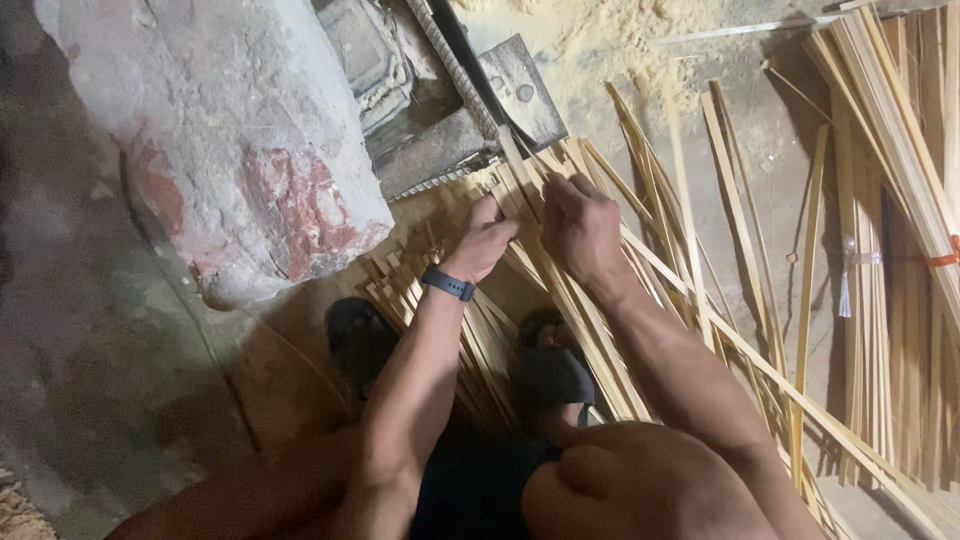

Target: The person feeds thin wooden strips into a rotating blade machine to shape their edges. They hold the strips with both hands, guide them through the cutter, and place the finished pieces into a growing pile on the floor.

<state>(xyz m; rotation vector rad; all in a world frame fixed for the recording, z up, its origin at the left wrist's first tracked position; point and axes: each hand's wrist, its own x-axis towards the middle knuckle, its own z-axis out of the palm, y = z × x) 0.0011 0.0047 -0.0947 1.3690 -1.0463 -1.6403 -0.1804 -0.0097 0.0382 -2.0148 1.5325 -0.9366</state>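
**Both hands closed on a bamboo strip at the blade**

Seen from above, the left hand (487,238) and the right hand (580,225) meet just above the centre of the frame, both bearing on the same thin, pale yellow split-bamboo strip (517,170). The left hand's grip is curled tight, fingers folded over the near part of the strip, thumb side towards the right hand. The right hand's grip is likewise closed, knuckles up, fingers tucked under onto the strip and the slats beneath it; the two hands sit just beside each other, almost touching.

The held strip runs with its long axis from the hands up the frame, tilting slightly left, its far end reaching the dark, flat metal blade (520,90) fixed to a grey block (430,150) at upper centre. Whether the strip's tip touches the blade's edge cannot be told.

Both forearms rise from the bottom of the frame, the left nearly straight up, wearing a dark blue wristband (447,283), the right angling in from lower right. The wrists are bent down towards the floor.

Under the hands a loose fan of similar bamboo slats (700,290) spreads towards lower right across the concrete floor (100,350). A tied bundle of longer strips (900,250) lies along the right edge. Sawdust (600,40) covers the floor at top centre, and a large, worn grey stone with red patches (240,150) fills the upper left.
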